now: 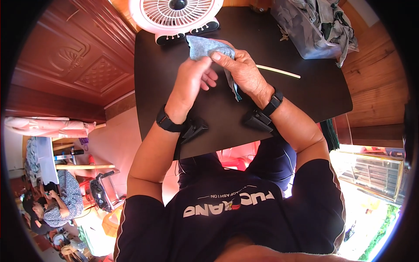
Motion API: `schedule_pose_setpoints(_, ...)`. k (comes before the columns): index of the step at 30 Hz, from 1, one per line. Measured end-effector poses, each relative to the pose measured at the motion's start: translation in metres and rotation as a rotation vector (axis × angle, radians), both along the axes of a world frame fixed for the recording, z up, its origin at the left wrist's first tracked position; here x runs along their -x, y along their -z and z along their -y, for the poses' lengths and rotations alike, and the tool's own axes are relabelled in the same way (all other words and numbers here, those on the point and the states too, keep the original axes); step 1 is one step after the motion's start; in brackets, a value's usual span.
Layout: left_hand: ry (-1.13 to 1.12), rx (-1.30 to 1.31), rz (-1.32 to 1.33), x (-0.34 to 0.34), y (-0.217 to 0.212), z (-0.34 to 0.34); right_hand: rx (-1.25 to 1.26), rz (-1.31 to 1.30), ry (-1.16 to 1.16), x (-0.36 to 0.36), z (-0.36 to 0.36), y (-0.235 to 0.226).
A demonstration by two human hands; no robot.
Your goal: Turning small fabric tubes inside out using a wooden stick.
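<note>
A small piece of blue-grey cloth (205, 47) is held up above the dark table, just in front of the fan. My right hand (248, 76) grips it, thumb pressed on top, and a narrow tail of the cloth hangs below the fingers. At the cloth's lower left edge is my left hand (194, 81), thumb and forefinger closed against it. Its other fingers curl loosely with nothing in them. A thin pale stick (279, 72) lies on the table, to the right of my right hand.
A pink-and-white fan (176, 19) stands at the table's far edge. At the far right, a translucent bin (316, 46) overflows with grey cloth. Black devices (194, 129) sit near both my wrists above the dark table (166, 87). Another person (65, 198) sits off to the left.
</note>
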State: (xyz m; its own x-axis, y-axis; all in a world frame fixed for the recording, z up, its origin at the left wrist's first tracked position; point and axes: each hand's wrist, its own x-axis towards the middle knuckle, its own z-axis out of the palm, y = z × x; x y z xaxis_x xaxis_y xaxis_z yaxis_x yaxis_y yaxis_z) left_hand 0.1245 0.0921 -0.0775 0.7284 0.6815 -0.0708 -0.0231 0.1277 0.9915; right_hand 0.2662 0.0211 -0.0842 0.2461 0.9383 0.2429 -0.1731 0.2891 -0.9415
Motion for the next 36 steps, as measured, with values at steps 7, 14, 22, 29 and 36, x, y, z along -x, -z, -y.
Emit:
schedule_pose_setpoints(7,-0.038,-0.042,0.211,0.0,0.002,0.001,-0.113,0.147,0.044,0.011,0.001,0.001)
schedule_pose_setpoints(14,-0.074,-0.03,0.299,0.002,0.004,0.005,0.006,0.123,-0.165,0.018,0.008,-0.005)
schedule_pose_setpoints(22,-0.097,-0.337,0.182,0.001,0.004,0.014,-0.082,-0.01,-0.2,0.025,0.011,-0.007)
schedule_pose_setpoints(29,-0.049,-0.19,0.112,-0.009,0.006,0.024,0.179,-0.217,-0.257,0.012,0.018,-0.016)
schedule_pose_setpoints(36,0.033,-0.025,0.192,0.003,-0.005,-0.01,0.101,-0.087,-0.226,0.006,0.007,-0.006)
